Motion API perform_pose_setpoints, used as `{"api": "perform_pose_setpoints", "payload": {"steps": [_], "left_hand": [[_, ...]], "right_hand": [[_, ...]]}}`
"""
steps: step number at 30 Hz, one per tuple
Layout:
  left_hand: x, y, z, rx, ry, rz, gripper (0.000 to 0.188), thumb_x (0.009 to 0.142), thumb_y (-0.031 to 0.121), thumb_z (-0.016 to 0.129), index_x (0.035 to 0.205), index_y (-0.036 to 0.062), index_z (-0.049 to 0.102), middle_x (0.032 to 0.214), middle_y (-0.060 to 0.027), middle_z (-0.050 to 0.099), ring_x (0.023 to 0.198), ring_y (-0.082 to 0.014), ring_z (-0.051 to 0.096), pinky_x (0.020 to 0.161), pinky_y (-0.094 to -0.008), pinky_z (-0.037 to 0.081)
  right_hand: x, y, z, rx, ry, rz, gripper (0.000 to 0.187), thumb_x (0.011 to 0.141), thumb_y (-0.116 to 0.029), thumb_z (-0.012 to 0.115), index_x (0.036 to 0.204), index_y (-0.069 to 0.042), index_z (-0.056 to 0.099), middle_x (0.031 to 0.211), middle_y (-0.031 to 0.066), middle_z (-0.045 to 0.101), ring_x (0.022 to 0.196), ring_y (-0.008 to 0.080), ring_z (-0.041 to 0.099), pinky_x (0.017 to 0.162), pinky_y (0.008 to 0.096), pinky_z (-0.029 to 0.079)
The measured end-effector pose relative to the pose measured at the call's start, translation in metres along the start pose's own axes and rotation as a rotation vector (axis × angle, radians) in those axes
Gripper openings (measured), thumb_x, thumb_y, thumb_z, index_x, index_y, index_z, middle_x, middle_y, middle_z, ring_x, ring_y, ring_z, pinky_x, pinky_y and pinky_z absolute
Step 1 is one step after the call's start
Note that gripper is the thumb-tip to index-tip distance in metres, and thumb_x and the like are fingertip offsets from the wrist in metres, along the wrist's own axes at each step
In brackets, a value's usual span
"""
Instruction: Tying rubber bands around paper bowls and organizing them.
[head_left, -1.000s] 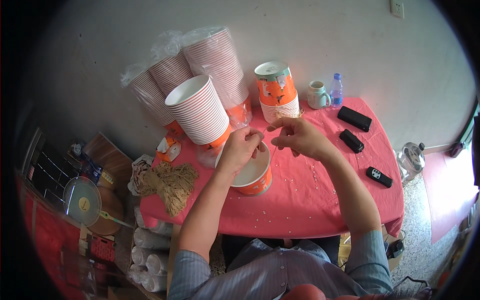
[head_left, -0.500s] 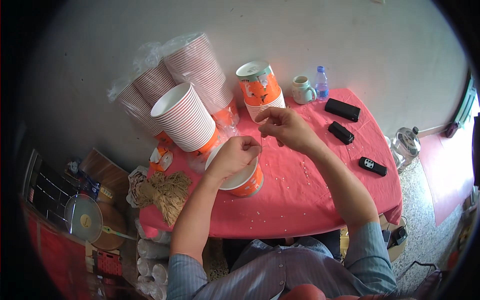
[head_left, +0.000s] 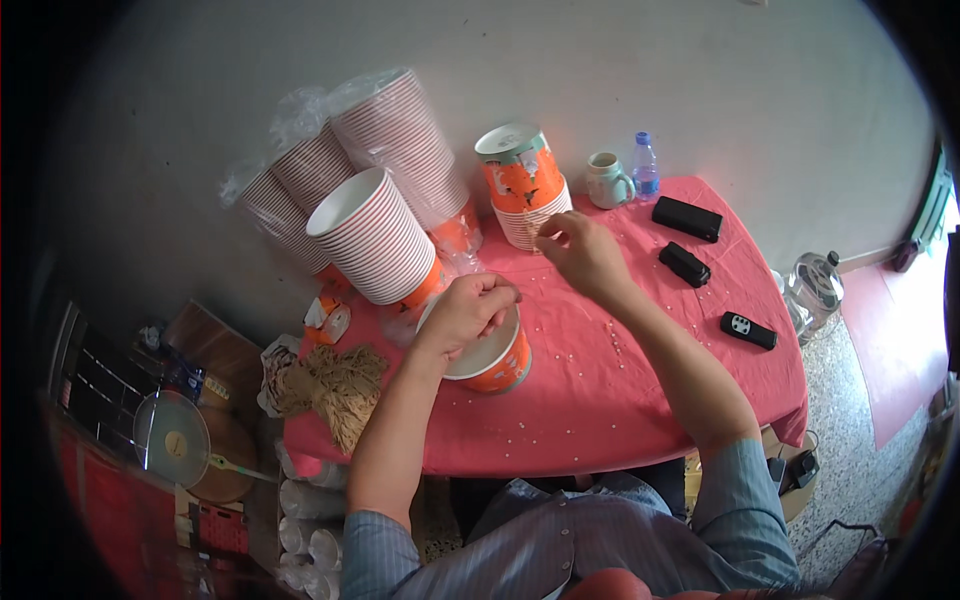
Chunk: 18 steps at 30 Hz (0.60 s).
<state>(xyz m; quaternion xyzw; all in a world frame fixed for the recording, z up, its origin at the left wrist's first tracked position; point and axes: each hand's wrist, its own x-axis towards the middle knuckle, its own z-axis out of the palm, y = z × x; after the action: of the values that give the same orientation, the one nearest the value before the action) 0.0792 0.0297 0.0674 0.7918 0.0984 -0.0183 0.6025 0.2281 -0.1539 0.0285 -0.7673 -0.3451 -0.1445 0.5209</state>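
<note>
My left hand (head_left: 472,312) hovers over an orange-and-white paper tub (head_left: 505,370), its thumb and fingers pinched together. Whatever it pinches is too small to make out. My right hand (head_left: 585,255) is raised further right, fingertips pressed together, in front of a stack of upturned paper tubs (head_left: 522,185). Anything between those fingertips is too fine to see. Most of the tub's inside is covered by my left hand and wrist. Beside my left forearm lies a bundle of tan, straw-like strands (head_left: 348,395).
Tall stacks of nested tubs (head_left: 370,240), some in clear plastic, stand at the back left. A mug (head_left: 607,182), a water bottle (head_left: 645,170), two black cases (head_left: 686,219) and a remote (head_left: 748,330) line the right side. Small pale bits dot the red tablecloth (head_left: 570,430).
My right hand has shifted slightly right, further from my left hand, and its fingers have curled in more. My left hand stays over the tub, nearly still.
</note>
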Motion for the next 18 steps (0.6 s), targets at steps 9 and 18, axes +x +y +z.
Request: {"api": "perform_pose_setpoints", "payload": {"steps": [9,18], "left_hand": [[0.008,-0.008,-0.011,-0.120,0.016,0.012,0.024,0.106,0.022,0.069,0.101,-0.0014,0.073,0.070,0.0024,0.059,0.056,-0.0054,0.049,0.050,-0.0241,0.039],[0.012,-0.015,-0.015,-0.150,0.023,0.023,0.023,0.106,0.022,0.070,0.099,0.0007,0.073,0.070,0.0022,0.059,0.056,-0.0054,0.049,0.049,-0.0245,0.039]], "right_hand": [[0.001,-0.016,-0.028,0.125,-0.643,0.020,0.024,0.093,-0.022,0.082,0.107,-0.002,0.084,0.098,0.0093,0.083,0.091,0.0164,0.076,0.089,0.0362,0.060],[0.009,0.003,-0.028,0.275,-0.671,0.160,0.023,0.094,-0.020,0.080,0.105,0.001,0.083,0.091,0.0079,0.081,0.086,0.0153,0.075,0.082,0.0342,0.060]]}}
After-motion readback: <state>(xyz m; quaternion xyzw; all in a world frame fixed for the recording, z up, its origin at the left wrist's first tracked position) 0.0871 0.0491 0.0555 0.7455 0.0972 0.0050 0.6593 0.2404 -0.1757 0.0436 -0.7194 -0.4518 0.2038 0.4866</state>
